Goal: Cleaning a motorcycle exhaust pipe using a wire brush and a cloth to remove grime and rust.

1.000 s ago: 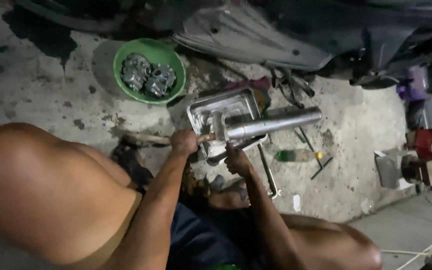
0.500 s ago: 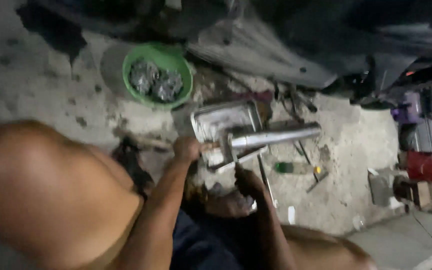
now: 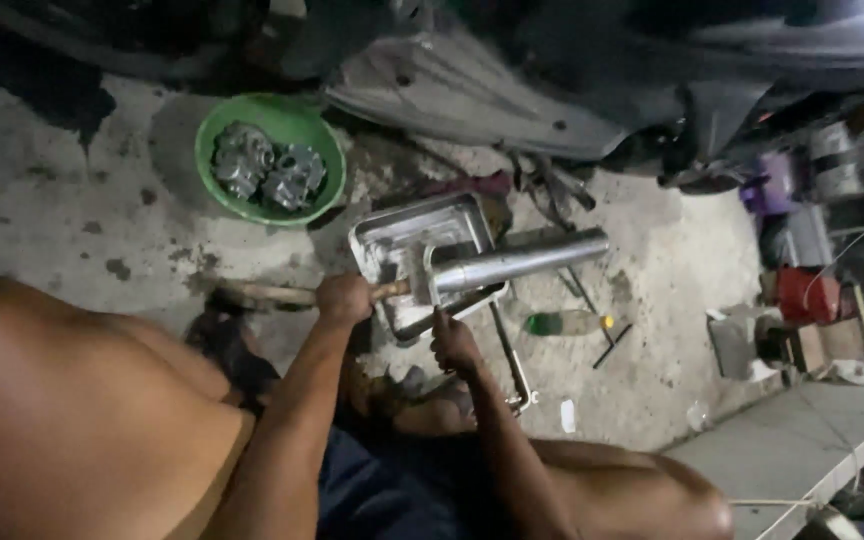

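Observation:
My left hand (image 3: pixel 344 298) is closed around a wooden handle (image 3: pixel 277 294) that lies level, its head hidden against the end of a shiny metal tube (image 3: pixel 522 261). The tube runs to the right, over a rectangular metal tray (image 3: pixel 392 240) on the concrete floor. Just below the tube's near end, my right hand (image 3: pixel 452 343) pinches something thin and upright; I cannot tell what it is. My knees frame the view at the left and at the bottom.
A green bowl (image 3: pixel 272 158) with metal engine parts (image 3: pixel 267 170) sits at the back left. A green bottle (image 3: pixel 564 323), rods and tools (image 3: pixel 512 360) lie right of the tray. A dark vehicle body (image 3: pixel 572 70) spans the top. Containers (image 3: pixel 802 290) crowd the right.
The view has shifted slightly. Both hands stay at the tube's near end, and the tube remains over the tray.

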